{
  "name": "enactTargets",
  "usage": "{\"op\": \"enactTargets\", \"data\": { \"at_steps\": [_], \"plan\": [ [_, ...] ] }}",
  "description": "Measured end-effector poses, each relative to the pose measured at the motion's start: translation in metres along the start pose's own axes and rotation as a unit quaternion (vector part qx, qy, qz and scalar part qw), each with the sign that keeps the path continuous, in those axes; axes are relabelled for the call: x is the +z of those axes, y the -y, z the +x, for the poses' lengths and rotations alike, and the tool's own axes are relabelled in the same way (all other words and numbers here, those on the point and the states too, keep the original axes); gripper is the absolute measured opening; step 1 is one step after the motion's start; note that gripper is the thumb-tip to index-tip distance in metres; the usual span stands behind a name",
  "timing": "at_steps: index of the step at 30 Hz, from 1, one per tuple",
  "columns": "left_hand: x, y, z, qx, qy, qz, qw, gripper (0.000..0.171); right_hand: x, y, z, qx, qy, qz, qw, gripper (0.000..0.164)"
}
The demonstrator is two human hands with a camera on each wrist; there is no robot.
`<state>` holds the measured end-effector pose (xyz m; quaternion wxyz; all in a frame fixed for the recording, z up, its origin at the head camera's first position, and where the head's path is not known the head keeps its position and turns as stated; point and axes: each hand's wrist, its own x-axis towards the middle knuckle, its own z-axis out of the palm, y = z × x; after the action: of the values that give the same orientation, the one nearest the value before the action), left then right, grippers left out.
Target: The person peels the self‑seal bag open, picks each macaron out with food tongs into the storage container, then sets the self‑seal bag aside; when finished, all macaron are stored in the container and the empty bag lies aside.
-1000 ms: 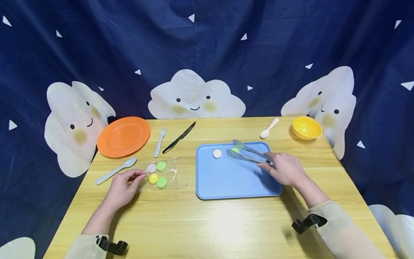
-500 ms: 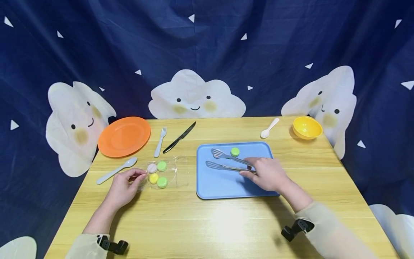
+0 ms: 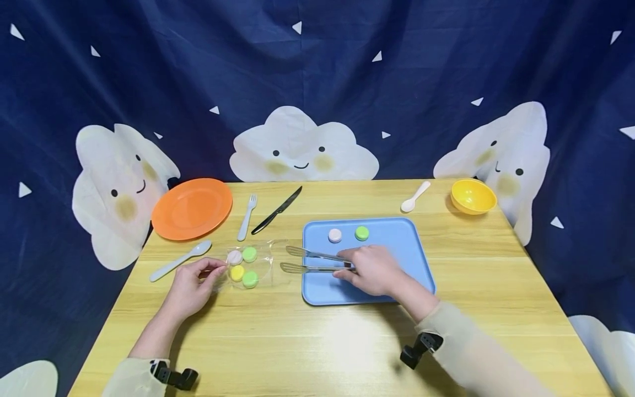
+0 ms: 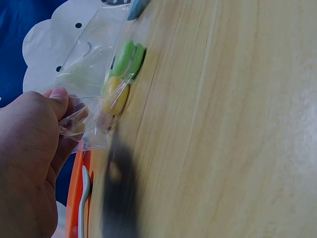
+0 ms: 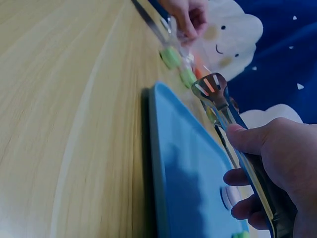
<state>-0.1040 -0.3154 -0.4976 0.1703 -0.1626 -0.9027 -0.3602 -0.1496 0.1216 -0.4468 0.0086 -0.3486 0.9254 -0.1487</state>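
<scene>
My left hand (image 3: 190, 286) pinches the near-left edge of a clear plastic bag (image 4: 91, 64) lying on the table. Inside it are several macarons: a pale lilac one (image 3: 235, 257), a yellow one (image 3: 237, 273) and two green ones (image 3: 250, 279). Metal tongs (image 3: 317, 269) are gripped in my right hand (image 3: 372, 270), above the blue tray (image 3: 367, 292). Their slotted tips (image 5: 212, 90) are spread apart with nothing between them, past the tray's left edge and beside the bag. A pale pink macaron (image 3: 334, 235) and a green macaron (image 3: 361, 233) sit on the tray.
An orange plate (image 3: 192, 209) stands at the back left, with a grey-blue spoon (image 3: 181, 261), a matching fork (image 3: 247, 218) and a black knife (image 3: 276, 210) near it. Toward the back right are a white spoon (image 3: 415, 197) and a yellow bowl (image 3: 473, 197). A patterned curtain hangs behind.
My right hand has carried the spread tongs leftward across the tray, from over the green macaron to beside the bag. The left hand keeps its pinch on the bag.
</scene>
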Motion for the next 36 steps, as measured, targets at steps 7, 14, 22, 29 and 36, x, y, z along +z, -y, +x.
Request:
{"op": "enactTargets", "data": {
  "at_steps": [7,14,22,29,36],
  "plan": [
    [0.0,-0.002,0.0,0.007,-0.005,-0.001,1.0,0.013,0.012,0.011,0.017,-0.011,0.018,0.005,1.0,0.033],
    [0.001,0.0,0.0,-0.001,-0.003,-0.002,1.0,0.012,0.018,0.017,0.028,-0.008,0.03,0.025,0.999,0.037],
    [0.002,0.0,-0.001,0.001,-0.009,-0.001,1.0,0.011,0.021,0.013,0.032,-0.006,0.026,0.035,0.999,0.034],
    [0.003,0.001,-0.001,-0.007,-0.007,-0.008,0.9999,0.009,0.015,-0.002,0.028,0.011,0.008,0.023,1.0,0.039],
    [0.002,0.001,-0.001,-0.015,-0.001,-0.003,0.9999,0.008,0.012,-0.007,0.024,0.02,0.011,0.014,1.0,0.036]
  ]
}}
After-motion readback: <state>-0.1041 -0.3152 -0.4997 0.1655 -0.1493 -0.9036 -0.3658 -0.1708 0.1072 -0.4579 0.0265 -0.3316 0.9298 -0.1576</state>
